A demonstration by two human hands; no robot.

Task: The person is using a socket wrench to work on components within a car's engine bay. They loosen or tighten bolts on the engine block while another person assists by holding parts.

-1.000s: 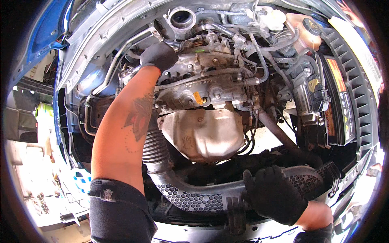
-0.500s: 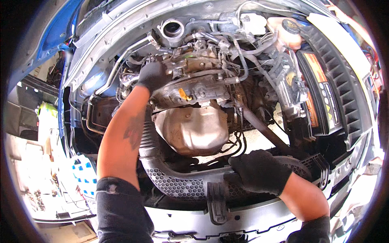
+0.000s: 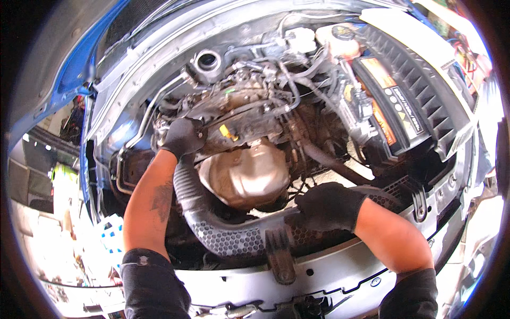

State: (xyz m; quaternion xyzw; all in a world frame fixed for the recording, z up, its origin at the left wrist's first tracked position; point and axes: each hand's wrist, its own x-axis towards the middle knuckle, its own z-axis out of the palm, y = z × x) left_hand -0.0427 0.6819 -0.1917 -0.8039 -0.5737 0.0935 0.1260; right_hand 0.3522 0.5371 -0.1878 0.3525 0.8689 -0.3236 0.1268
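Note:
My left hand [image 3: 184, 136], in a black glove, is closed at the engine's left front corner, just above the upper end of a black corrugated air hose [image 3: 187, 183]. Its fingertips are hidden, so what it grips does not show. The hose bends into a black air intake duct [image 3: 228, 240] with a honeycomb pattern, lying along the front crossmember. My right hand [image 3: 329, 207], also black-gloved, is closed over the right part of this duct. Between the hands sit a tan metal heat shield [image 3: 247, 173] and a yellow dipstick handle [image 3: 228, 133] on the engine [image 3: 234, 106].
A battery [image 3: 396, 103] and a ribbed black panel [image 3: 425, 87] stand at the right. Behind are a coolant reservoir [image 3: 340, 40] and an upright round pipe opening [image 3: 207, 60]. The silver front crossmember [image 3: 239, 282] runs along the near side. A blue raised hood [image 3: 58, 90] borders the left.
My left hand has come down from the engine top towards the hose's upper end. My right hand stays on the duct. The whole view has shifted and tilted slightly.

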